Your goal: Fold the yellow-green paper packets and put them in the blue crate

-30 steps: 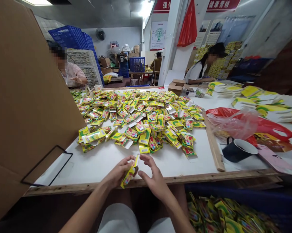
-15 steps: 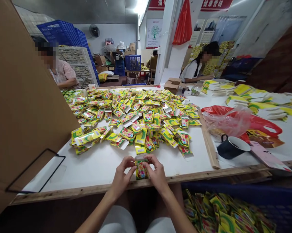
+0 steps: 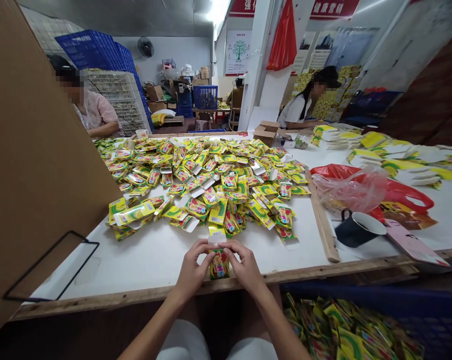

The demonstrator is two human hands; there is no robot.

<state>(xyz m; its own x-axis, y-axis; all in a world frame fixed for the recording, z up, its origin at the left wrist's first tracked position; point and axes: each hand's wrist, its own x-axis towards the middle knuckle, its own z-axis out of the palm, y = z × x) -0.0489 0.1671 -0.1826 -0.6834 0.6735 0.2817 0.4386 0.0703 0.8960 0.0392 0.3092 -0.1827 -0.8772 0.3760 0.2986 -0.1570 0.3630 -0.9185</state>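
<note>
Hands (image 3: 191,264) together clamp one small carton (image 3: 219,266); a blue crate (image 3: 436,315) holds yellow-green packets (image 3: 351,327).

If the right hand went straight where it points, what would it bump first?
The small box the right hand touches, then probably the fingertips of the left hand, though depth is unclear.

Bare hands (image 3: 191,266), bare forearms (image 3: 158,321), shorts (image 3: 184,341) (white)
</note>
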